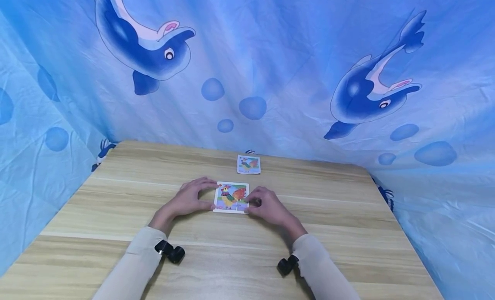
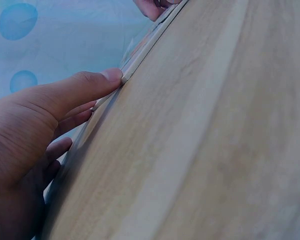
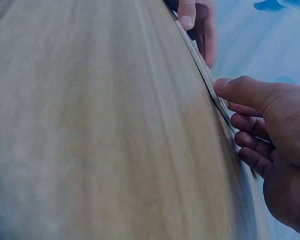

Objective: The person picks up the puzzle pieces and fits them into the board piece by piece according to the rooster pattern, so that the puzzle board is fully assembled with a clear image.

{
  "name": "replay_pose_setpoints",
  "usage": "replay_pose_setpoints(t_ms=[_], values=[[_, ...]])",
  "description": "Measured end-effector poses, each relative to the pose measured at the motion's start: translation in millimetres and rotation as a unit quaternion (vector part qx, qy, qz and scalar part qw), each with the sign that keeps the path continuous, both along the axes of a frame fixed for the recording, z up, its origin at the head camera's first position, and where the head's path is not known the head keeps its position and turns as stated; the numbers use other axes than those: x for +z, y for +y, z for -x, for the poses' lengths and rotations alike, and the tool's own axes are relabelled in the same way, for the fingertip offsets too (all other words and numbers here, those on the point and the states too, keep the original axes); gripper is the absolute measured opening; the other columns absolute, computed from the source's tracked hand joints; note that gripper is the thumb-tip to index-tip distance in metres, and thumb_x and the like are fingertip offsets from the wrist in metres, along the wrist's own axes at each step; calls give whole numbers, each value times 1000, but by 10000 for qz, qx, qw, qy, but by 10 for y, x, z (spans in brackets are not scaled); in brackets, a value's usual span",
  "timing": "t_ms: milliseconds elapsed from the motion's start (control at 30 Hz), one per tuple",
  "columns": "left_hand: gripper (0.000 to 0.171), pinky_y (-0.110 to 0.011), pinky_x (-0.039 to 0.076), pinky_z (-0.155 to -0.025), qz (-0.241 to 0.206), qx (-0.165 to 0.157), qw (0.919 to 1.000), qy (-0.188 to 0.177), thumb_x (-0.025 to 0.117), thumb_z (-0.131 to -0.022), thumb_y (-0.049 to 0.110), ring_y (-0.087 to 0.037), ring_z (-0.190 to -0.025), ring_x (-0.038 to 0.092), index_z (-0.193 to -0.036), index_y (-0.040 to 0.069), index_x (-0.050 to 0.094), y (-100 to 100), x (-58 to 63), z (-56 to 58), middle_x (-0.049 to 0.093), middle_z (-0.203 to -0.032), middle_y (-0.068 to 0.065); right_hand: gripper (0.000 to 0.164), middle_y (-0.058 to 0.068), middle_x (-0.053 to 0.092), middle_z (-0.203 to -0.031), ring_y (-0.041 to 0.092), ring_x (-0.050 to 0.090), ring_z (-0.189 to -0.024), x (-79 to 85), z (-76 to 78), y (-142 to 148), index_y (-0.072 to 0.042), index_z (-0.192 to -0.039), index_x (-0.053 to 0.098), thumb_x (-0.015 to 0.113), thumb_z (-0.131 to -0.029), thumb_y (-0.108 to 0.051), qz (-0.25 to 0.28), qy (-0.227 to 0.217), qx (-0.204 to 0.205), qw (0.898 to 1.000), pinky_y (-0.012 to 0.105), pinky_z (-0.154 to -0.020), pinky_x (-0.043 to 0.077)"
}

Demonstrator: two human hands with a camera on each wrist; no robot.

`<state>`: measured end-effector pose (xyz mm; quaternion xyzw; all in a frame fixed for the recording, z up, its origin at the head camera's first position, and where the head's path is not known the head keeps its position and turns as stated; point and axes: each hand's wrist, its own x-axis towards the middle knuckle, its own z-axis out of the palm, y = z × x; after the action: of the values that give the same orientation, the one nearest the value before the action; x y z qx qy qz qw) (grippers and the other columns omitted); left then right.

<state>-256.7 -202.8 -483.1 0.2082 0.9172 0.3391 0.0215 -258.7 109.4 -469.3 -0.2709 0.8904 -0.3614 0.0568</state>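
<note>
A small jigsaw puzzle (image 1: 232,197) in a white frame lies flat on the wooden table, showing a colourful rooster. Light seams stand out around its lower right part. My left hand (image 1: 192,197) is at its left side, thumb on the near corner and index finger reaching the far corner, both fairly straight. At the right side, my right hand (image 1: 267,205) holds the puzzle with curled fingers, the thumb (image 3: 230,86) at the near edge and the index finger over the right part. In the left wrist view, the left thumb (image 2: 102,80) touches the frame's corner.
A small picture card (image 1: 249,164) with a matching rooster lies beyond the puzzle, near the far edge of the table (image 1: 216,257). Blue cloth (image 1: 270,68) printed with dolphins and bubbles hangs behind and beside the table. Each sleeved wrist wears a small black camera (image 1: 170,252).
</note>
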Motion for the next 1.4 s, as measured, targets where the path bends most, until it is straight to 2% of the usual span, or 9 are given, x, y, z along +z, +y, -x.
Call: replay_pose_setpoints(t_ms=[467, 700, 967, 1400], values=[[70, -70, 19, -121, 6, 24, 10000, 17, 83, -83, 38, -41, -155, 30, -146, 21, 60, -1, 19, -27, 50, -159, -9, 28, -3, 67, -109, 10, 58, -101, -23, 14, -29, -14, -111, 79, 85, -86, -23, -159, 64, -49, 9998, 27, -88, 50], [69, -70, 19, -121, 23, 36, 10000, 5, 83, -83, 39, -41, -155, 30, -146, 21, 60, -12, 27, -32, 50, -159, -9, 30, -4, 65, -111, 11, 58, -102, 4, -2, -43, -16, -114, 79, 84, -87, -25, -49, 103, -66, 9999, 29, -88, 51], [69, -70, 19, -121, 17, 62, 10000, -44, 83, -83, 39, -41, -155, 30, -146, 20, 60, 4, 42, -39, 50, -159, -10, 28, -1, 66, -112, 11, 57, -102, -3, 5, -85, -15, -115, 79, 82, -89, -23, -137, 97, 17, 9999, 27, -88, 50], [69, -68, 20, -121, 30, 69, 10000, -45, 82, -84, 41, -40, -156, 30, -146, 22, 60, 6, 33, -27, 50, -159, -9, 24, -3, 65, -113, 12, 56, -105, -42, 19, -99, -15, -112, 80, 82, -90, -23, -255, 190, 41, 9995, 31, -94, 49]])
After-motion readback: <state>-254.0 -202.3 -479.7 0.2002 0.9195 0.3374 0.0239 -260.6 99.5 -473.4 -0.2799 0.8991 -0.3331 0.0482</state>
